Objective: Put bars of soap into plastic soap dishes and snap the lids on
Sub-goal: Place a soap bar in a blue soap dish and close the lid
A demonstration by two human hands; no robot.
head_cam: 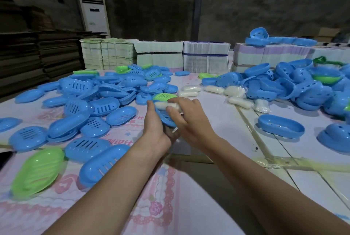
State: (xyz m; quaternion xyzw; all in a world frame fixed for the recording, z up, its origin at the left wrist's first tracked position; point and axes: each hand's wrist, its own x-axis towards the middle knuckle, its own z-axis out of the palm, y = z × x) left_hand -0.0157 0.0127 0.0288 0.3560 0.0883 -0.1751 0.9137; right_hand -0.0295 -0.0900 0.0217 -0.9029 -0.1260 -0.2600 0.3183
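Left hand (154, 121): grip curled under and around a blue soap dish (165, 117), held tilted just above the table (217, 121) at frame centre. Right hand (186, 119): grip bent over a white wrapped soap bar (164, 105), thumb and fingers holding it against the dish's upper end. Green lid (163, 96): on the table just beyond the hands, at 12 o'clock. Loose soap bars (212, 89): row from 12 to 2 o'clock of the hands, near them. Slotted blue lids (79, 105): broad heap from 8 to 11 o'clock. Perforated blue dishes (295, 87): pile at 2 o'clock, well apart. Single blue dish (281, 125): upright at 3 o'clock. Green dish (37, 170): at 8 o'clock. Bundled paper stacks (206, 56): far table edge, 12 o'clock.
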